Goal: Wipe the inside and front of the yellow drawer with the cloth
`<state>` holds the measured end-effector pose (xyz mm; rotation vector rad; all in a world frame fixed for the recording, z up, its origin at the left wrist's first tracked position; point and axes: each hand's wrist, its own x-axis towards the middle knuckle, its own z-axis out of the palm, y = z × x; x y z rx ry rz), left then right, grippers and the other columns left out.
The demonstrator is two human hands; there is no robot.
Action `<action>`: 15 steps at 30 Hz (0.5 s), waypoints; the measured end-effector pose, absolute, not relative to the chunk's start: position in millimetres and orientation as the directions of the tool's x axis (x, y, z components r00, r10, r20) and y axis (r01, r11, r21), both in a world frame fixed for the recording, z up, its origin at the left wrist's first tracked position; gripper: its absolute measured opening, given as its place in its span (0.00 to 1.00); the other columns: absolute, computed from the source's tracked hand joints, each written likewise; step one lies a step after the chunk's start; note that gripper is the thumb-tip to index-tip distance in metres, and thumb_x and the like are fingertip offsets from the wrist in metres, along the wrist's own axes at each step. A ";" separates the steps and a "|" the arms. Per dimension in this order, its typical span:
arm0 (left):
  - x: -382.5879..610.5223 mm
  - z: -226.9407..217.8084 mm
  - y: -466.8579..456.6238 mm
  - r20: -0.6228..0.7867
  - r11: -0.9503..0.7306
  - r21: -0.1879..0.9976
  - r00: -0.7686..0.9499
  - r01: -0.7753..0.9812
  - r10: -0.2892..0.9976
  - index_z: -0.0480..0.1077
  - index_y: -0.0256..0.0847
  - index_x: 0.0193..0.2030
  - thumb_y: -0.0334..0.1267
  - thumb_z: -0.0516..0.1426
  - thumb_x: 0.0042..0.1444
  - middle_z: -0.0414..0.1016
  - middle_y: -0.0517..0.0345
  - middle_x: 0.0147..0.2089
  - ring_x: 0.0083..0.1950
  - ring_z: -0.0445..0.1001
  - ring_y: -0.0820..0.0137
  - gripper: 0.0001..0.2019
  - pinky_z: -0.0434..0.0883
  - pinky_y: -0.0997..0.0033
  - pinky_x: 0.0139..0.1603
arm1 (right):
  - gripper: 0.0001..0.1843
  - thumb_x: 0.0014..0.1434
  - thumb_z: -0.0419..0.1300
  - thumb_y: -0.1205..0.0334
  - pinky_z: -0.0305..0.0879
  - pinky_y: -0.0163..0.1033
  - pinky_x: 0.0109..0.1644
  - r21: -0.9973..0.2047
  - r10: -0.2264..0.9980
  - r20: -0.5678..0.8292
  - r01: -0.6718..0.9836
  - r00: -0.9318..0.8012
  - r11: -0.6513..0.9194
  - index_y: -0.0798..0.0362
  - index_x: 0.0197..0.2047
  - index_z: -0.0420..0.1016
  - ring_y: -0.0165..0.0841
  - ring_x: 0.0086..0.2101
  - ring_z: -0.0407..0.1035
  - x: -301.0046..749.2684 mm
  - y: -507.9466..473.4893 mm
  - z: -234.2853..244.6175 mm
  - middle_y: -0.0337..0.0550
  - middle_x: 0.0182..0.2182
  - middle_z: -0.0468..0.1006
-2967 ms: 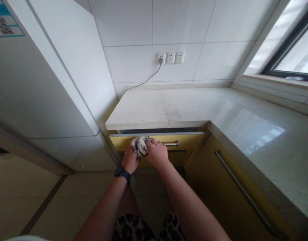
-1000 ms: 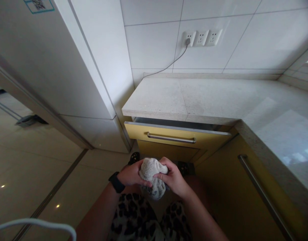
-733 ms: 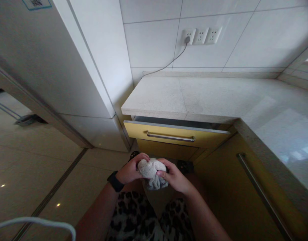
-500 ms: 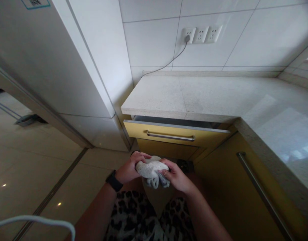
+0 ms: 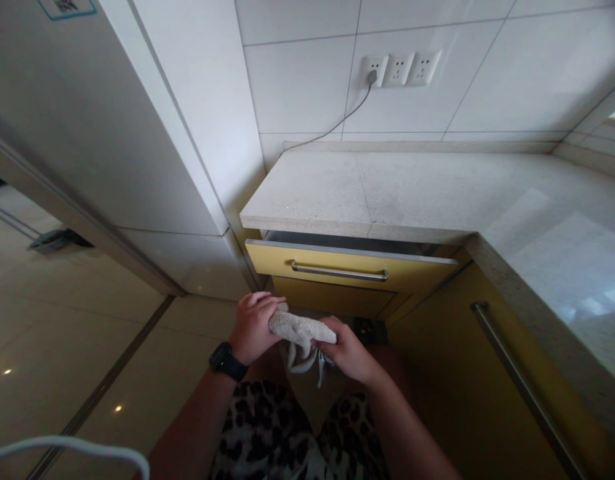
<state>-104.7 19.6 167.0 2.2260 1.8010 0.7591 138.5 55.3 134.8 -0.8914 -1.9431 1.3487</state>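
Observation:
A crumpled grey-white cloth is stretched between both my hands, low in front of the cabinets. My left hand, with a black watch on its wrist, is closed on the cloth's left end. My right hand is closed on its right end, and loose folds hang below. Just beyond them is a yellow drawer with a steel bar handle, pulled out a little under the countertop.
A tall white fridge stands at the left. The pale stone countertop turns along the right, above a yellow cabinet door with a long handle. Sockets with a plugged-in cord sit on the tiled wall. A white curved cable lies at the bottom left.
Three seconds ago both hands held the cloth against the drawer front. They have drawn back and down, and over the last second they pulled the bunched cloth out sideways between them.

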 end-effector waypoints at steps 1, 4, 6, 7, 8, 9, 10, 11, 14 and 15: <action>-105.6 167.5 19.9 0.253 -0.264 0.449 0.162 0.853 0.954 0.74 0.45 0.46 0.46 0.67 0.45 0.74 0.54 0.55 0.61 0.61 0.54 0.20 0.52 0.52 0.63 | 0.07 0.55 0.62 0.62 0.62 0.37 0.41 -0.952 0.818 0.111 0.174 -0.565 0.250 0.56 0.37 0.75 0.33 0.36 0.66 138.0 56.6 134.3 0.42 0.33 0.73; -106.2 168.1 19.4 0.110 -0.285 0.546 0.270 0.788 0.957 0.74 0.45 0.50 0.50 0.68 0.43 0.75 0.52 0.53 0.60 0.66 0.55 0.27 0.53 0.55 0.64 | 0.08 0.55 0.59 0.67 0.63 0.36 0.40 -0.970 0.859 0.129 0.116 -0.495 0.213 0.56 0.39 0.74 0.32 0.36 0.67 136.3 59.5 131.1 0.42 0.34 0.74; -104.0 166.8 17.9 -0.026 -0.221 0.661 0.316 0.717 0.948 0.73 0.45 0.51 0.53 0.67 0.44 0.77 0.53 0.50 0.53 0.72 0.59 0.27 0.61 0.61 0.57 | 0.10 0.54 0.57 0.69 0.63 0.37 0.43 -0.960 0.884 0.171 0.128 -0.436 0.249 0.55 0.41 0.74 0.33 0.38 0.68 135.7 60.6 128.4 0.43 0.36 0.75; -102.3 165.4 17.3 -0.084 -0.171 0.704 0.320 0.689 0.944 0.73 0.46 0.50 0.53 0.66 0.46 0.77 0.54 0.48 0.49 0.74 0.61 0.26 0.64 0.64 0.51 | 0.12 0.54 0.57 0.70 0.63 0.37 0.44 -0.948 0.893 0.196 0.155 -0.405 0.278 0.55 0.42 0.74 0.33 0.39 0.69 135.9 61.1 127.5 0.43 0.37 0.76; -100.2 163.4 17.1 -0.124 -0.118 0.723 0.296 0.681 0.947 0.72 0.46 0.50 0.52 0.64 0.48 0.77 0.55 0.46 0.46 0.74 0.62 0.23 0.65 0.67 0.45 | 0.13 0.53 0.57 0.70 0.63 0.38 0.45 -0.932 0.899 0.220 0.191 -0.378 0.308 0.54 0.43 0.74 0.34 0.40 0.69 136.3 61.3 127.1 0.44 0.39 0.76; -97.7 160.8 17.4 -0.145 -0.062 0.717 0.235 0.695 0.961 0.72 0.47 0.49 0.49 0.63 0.49 0.78 0.56 0.44 0.42 0.75 0.63 0.20 0.65 0.69 0.40 | 0.14 0.53 0.57 0.70 0.63 0.38 0.46 -0.910 0.902 0.239 0.240 -0.358 0.337 0.53 0.43 0.75 0.35 0.41 0.69 137.0 61.4 127.4 0.44 0.40 0.76; -95.0 157.7 18.3 -0.140 -0.006 0.693 0.143 0.721 0.980 0.72 0.46 0.46 0.47 0.62 0.50 0.77 0.57 0.41 0.40 0.74 0.64 0.17 0.63 0.70 0.37 | 0.14 0.54 0.57 0.70 0.63 0.39 0.46 -0.881 0.902 0.255 0.301 -0.348 0.365 0.52 0.43 0.75 0.35 0.42 0.70 137.8 61.1 128.2 0.44 0.40 0.77; -91.9 154.2 19.7 -0.114 0.048 0.664 0.038 0.746 0.993 0.71 0.45 0.43 0.43 0.61 0.51 0.76 0.57 0.37 0.38 0.74 0.65 0.13 0.61 0.70 0.35 | 0.14 0.54 0.57 0.69 0.62 0.39 0.46 -0.844 0.900 0.265 0.369 -0.346 0.390 0.51 0.43 0.75 0.36 0.42 0.70 138.3 60.2 129.5 0.43 0.40 0.77; -78.9 142.3 25.5 -0.048 0.176 0.693 -0.200 0.699 0.979 0.67 0.43 0.35 0.37 0.57 0.52 0.73 0.58 0.32 0.35 0.72 0.67 0.04 0.60 0.71 0.35 | 0.15 0.53 0.58 0.68 0.61 0.43 0.46 -0.710 0.905 0.268 0.567 -0.331 0.418 0.49 0.45 0.76 0.39 0.42 0.70 134.6 52.7 134.8 0.43 0.40 0.77; -73.2 137.9 27.1 -0.053 0.192 0.744 -0.231 0.640 0.972 0.67 0.42 0.35 0.36 0.56 0.53 0.73 0.58 0.33 0.37 0.72 0.67 0.03 0.62 0.71 0.38 | 0.16 0.53 0.58 0.68 0.61 0.44 0.46 -0.677 0.910 0.267 0.610 -0.318 0.412 0.49 0.46 0.75 0.40 0.42 0.69 130.8 48.3 136.2 0.44 0.41 0.77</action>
